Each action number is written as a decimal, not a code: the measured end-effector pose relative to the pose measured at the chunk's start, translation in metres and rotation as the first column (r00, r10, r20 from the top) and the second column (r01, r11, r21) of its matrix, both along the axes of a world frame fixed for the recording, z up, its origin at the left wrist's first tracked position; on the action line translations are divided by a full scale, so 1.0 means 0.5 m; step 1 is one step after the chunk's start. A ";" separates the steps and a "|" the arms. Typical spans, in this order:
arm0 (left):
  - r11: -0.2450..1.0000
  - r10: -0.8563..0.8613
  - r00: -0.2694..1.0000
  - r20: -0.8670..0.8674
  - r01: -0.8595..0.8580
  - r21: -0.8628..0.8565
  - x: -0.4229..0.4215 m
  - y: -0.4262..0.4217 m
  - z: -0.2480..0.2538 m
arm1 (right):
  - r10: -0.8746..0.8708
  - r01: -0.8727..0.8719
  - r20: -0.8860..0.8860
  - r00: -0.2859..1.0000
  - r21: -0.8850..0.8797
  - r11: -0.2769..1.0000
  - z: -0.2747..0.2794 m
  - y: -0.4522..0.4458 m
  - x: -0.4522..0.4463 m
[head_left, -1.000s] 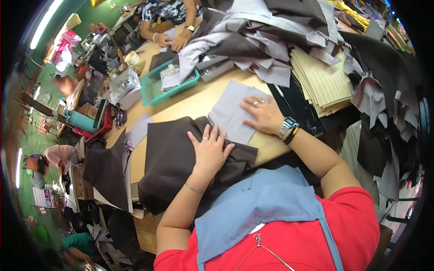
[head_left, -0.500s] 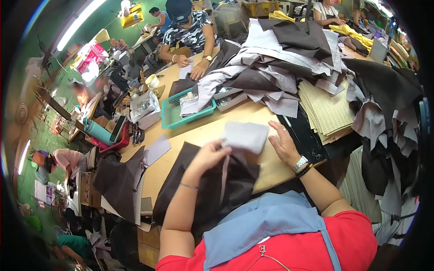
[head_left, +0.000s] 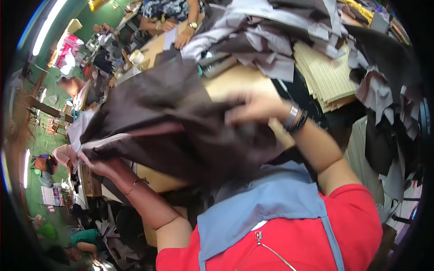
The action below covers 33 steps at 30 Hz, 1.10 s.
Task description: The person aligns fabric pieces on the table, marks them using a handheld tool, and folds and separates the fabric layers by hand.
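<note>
Fingers [head_left: 86, 157] of outstretched left hand [head_left: 105, 166] clenched on dark cloth [head_left: 153, 97], right hand [head_left: 261, 108] blurred over it, grip unclear.

Two hands are showing, one left hand [head_left: 104, 165] and one right hand [head_left: 260, 108], with one dark cloth [head_left: 156, 97] stretching from the left to beneath the right. One thin bracelet [head_left: 134, 187] is circling the left wrist; one metal band [head_left: 291, 116] and one dark bracelet [head_left: 299, 123], the right. Beyond the right hand, one stack of woven sheets [head_left: 324, 74] and one heap of cloth [head_left: 262, 40] are lying, their layers overlapping too much to count. Two long light tubes [head_left: 49, 28] are glowing leftward of the left hand.
</note>
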<state>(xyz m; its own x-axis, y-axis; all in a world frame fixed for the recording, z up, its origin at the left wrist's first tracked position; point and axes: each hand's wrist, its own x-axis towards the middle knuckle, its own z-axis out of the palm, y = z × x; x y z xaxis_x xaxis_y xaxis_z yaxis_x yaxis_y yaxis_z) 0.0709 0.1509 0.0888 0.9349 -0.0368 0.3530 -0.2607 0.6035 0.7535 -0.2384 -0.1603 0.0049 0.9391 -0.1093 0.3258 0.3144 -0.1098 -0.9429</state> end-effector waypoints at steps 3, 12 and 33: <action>0.856 0.462 0.868 0.183 -0.490 0.165 -0.049 0.007 -0.090 | -0.563 0.587 0.196 0.803 -0.103 0.803 0.012 -0.117 0.005; 0.454 -0.216 0.660 0.719 -0.584 0.672 -0.197 -0.037 -0.284 | -0.613 0.522 -0.167 0.772 -0.382 0.762 -0.139 -0.073 -0.063; 0.394 -0.775 0.585 0.238 0.155 0.906 -0.372 -0.226 -0.155 | -0.403 0.503 0.349 0.846 -0.771 0.390 -0.165 0.122 -0.029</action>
<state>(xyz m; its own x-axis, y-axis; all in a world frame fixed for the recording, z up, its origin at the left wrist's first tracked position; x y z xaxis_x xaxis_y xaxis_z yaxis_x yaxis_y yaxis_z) -0.1152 0.0378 0.0112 0.2604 -0.9135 0.3125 -0.6590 0.0684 0.7490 -0.2532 -0.0995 -0.0778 0.7965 -0.1516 0.5853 0.0460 -0.9501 -0.3086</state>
